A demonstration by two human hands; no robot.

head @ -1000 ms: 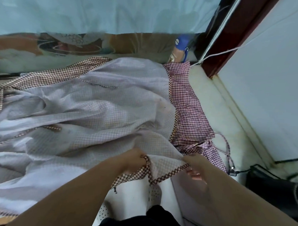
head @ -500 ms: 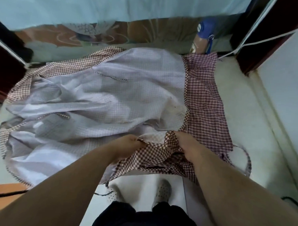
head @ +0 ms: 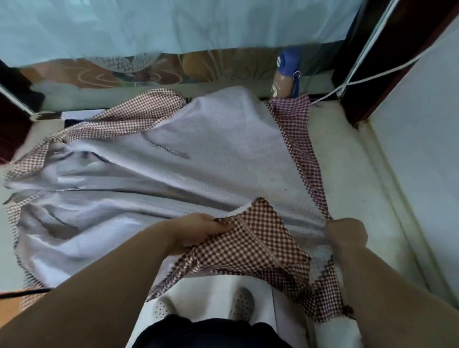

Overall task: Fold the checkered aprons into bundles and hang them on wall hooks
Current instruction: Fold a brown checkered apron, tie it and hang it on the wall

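The checkered apron [head: 210,157] lies spread on the white counter [head: 355,166], pale reverse side up, with its red-and-white checks showing along the far left border and down the right edge. Whether that right-hand strip belongs to the same apron or to a second one beneath it I cannot tell. At the near hem a triangular flap is turned over, check side up, and hangs off the counter's front edge. The left grip [head: 199,231] is closed on the flap's left side, fingers curled round the cloth. The right grip [head: 348,233] is closed on the gathered right edge. Half a second ago both sat close together over a bunched hem near the middle. Since then the right one has swung out toward the wall side, and the cloth between them is now drawn out broad and fairly taut. I take this as squaring up the near edge before a first fold, so the bundling has hardly begun and no hanging is yet in reach. The left half is still rumpled in long creases and will likely need smoothing. Beyond the apron stand a blue-capped bottle [head: 286,76], a pale blue curtain [head: 177,19] and a white cord [head: 372,75].
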